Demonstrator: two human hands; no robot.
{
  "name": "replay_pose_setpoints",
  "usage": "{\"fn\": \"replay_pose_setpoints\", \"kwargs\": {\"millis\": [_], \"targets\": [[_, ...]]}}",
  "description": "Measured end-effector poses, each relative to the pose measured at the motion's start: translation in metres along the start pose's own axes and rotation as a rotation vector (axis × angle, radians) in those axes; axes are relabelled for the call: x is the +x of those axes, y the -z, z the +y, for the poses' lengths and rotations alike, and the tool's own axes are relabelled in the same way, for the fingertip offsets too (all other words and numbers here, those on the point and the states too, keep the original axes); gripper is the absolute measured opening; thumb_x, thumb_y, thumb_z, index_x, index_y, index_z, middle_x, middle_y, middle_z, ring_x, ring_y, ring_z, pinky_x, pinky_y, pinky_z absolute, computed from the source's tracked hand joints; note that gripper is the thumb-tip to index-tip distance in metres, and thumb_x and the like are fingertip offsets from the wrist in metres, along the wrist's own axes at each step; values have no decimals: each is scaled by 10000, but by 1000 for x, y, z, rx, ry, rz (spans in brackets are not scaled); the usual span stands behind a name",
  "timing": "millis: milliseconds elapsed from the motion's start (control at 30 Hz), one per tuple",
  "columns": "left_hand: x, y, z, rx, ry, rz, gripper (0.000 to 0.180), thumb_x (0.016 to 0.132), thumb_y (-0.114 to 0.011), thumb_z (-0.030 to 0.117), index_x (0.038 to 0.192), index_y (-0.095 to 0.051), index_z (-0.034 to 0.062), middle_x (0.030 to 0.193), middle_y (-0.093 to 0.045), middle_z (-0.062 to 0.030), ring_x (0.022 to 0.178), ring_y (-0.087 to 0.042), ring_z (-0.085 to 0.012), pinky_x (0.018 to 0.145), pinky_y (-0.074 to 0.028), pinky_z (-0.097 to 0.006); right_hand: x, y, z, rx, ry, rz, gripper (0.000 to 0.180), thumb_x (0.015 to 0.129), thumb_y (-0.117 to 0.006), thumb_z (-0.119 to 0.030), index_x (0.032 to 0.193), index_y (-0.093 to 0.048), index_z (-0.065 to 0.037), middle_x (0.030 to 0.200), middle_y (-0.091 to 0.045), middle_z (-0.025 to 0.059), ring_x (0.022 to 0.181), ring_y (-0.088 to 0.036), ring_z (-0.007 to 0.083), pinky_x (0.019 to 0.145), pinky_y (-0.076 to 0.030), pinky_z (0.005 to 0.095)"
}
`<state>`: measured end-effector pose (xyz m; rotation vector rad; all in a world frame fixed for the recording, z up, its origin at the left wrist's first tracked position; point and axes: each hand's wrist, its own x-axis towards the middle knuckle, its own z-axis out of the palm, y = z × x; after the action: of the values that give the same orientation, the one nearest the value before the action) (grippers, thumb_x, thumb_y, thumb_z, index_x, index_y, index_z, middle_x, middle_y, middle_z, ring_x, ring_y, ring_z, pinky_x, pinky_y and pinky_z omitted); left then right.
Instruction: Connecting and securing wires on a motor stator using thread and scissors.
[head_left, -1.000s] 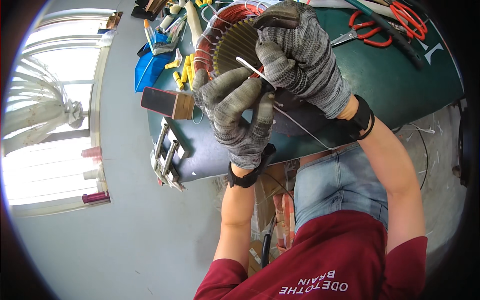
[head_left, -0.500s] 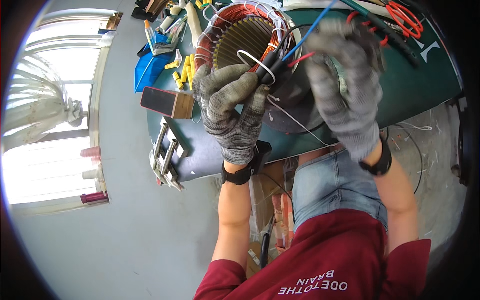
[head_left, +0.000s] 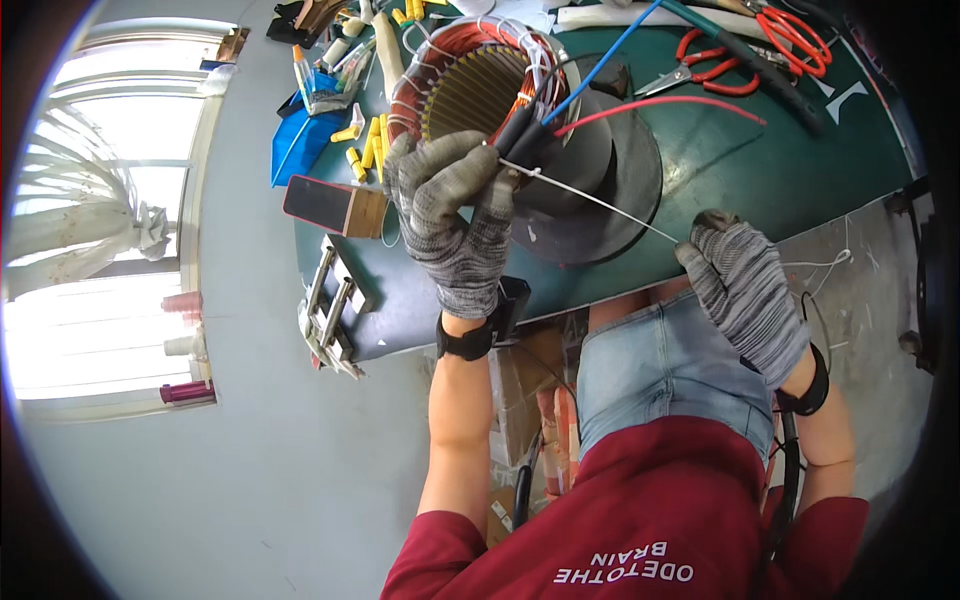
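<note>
Since a moment ago our right hand [head_left: 745, 290] has swung from the coil down past the counter [head_left: 800, 170] edge, fingers clamped on a white cord [head_left: 600, 203] drawn taut from the stator [head_left: 470, 90], where our left hand [head_left: 450, 215] fingers pinch the lead bundle, so we judge the lacing is being tightened.

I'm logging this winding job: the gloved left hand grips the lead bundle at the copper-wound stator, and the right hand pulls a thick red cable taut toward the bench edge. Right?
Not quite. The head view shows the right hand pulling a thin white string, not a thick red cable. The rest holds: the left hand grips the lead bundle at the stator, and the string runs taut toward the edge of the bench.
</note>
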<state>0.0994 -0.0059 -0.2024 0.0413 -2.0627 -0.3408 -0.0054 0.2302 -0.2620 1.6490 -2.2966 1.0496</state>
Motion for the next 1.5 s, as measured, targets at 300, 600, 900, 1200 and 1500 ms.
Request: {"fn": "replay_pose_setpoints", "kwargs": {"millis": [300, 600, 900, 1200, 1500], "targets": [[1, 1, 1, -64, -2, 11, 240, 656, -684, 28, 865, -597, 109, 901, -616, -53, 890, -550, -231, 983, -289, -452, 71, -1, -61, 1672, -666, -533, 304, 840, -574, -221, 1076, -536, -34, 766, -496, 24, 688, -489, 58, 628, -397, 167], [1, 1, 1, -27, -28, 12, 190, 693, -664, 94, 872, -604, 118, 901, -605, -58, 919, -529, -242, 980, -280, -439, 94, -34, -42, 1533, 402, 38, 301, 797, -582, -84, 1089, -528, -36, 921, -570, 90, 733, -558, 155, 598, -456, 286], [0, -1, -3, 14, -123, 21, 209, 675, -672, 94, 868, -595, 115, 894, -600, -49, 890, -540, -236, 976, -284, -433, 84, -27, -51, 1365, -73, 156, 173, 807, -527, -78, 964, -556, -11, 901, -575, 110, 777, -563, 215, 719, -458, 343], [2, 1, 2, 66, -75, -42, 217, 673, -680, 70, 859, -595, 141, 883, -591, -34, 923, -512, -241, 973, -273, -438, 90, -42, -45, 950, -168, 111, 102, 849, -582, -139, 881, -622, -51, 729, -563, 38, 641, -523, 89, 570, -434, 242], [0, 1, -4, 37, -87, -9, 251, 655, -705, 87, 877, -616, 162, 902, -584, -20, 928, -506, -243, 949, -283, -436, 107, -13, -62, 662, -350, -45, 137, 817, -577, -146, 898, -621, -44, 851, -616, 113, 763, -587, 203, 693, -469, 309]]}}
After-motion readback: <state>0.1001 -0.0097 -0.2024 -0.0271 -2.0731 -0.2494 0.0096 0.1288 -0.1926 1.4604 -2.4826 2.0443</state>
